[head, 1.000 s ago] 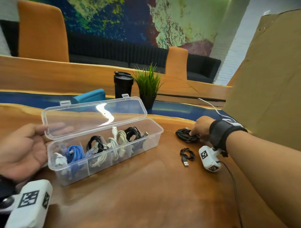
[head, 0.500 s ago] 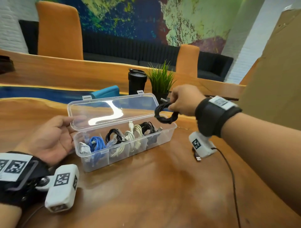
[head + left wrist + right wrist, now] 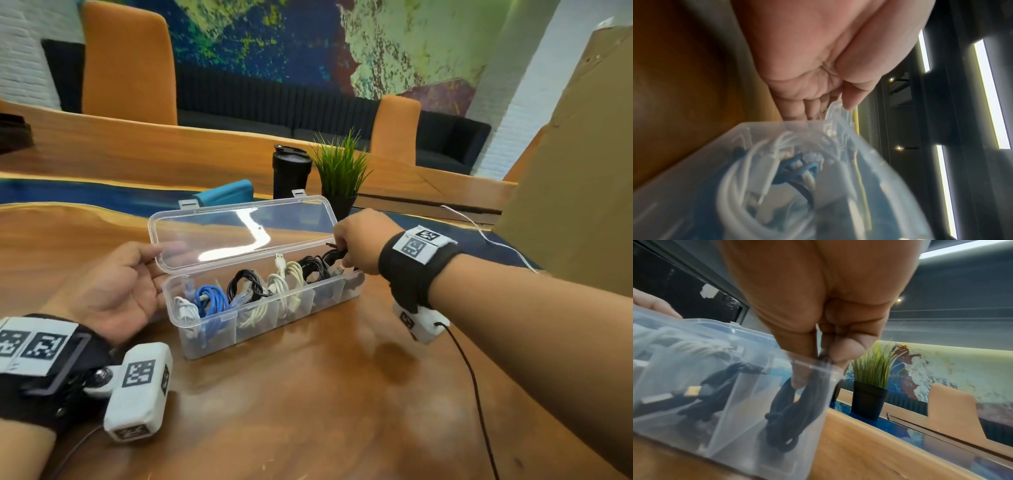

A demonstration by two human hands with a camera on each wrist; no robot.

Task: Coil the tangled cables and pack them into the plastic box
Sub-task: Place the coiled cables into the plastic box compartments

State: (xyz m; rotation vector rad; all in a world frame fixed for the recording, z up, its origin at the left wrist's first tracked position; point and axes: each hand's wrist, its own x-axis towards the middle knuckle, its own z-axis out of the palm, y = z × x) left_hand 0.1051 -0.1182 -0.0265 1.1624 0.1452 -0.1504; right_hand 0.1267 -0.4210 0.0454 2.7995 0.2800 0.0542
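A clear plastic box [image 3: 260,325] stands open on the wooden table, its lid [image 3: 239,233] tilted back. Its compartments hold coiled cables: white [image 3: 185,308], blue [image 3: 212,298], black [image 3: 245,284], cream [image 3: 287,277] and another black one [image 3: 311,267]. My left hand [image 3: 161,253] pinches the lid's left edge, thumb in front and fingers behind; the left wrist view shows that pinch [image 3: 838,104]. My right hand [image 3: 342,255] pinches the top of a coiled black cable [image 3: 334,255] over the box's right end. In the right wrist view that coil [image 3: 789,415] hangs inside the end compartment below my fingertips [image 3: 822,360].
Behind the box stand a black tumbler [image 3: 291,174], a small potted plant [image 3: 340,171] and a teal object [image 3: 226,193]. A large cardboard sheet [image 3: 575,171] rises at the right, with a thin white cable [image 3: 486,236] in front of it. Orange chairs stand beyond the table.
My right hand took the black coil from the table at the right, carried it over the box and lowered it into the right end compartment. My left hand stayed on the lid.
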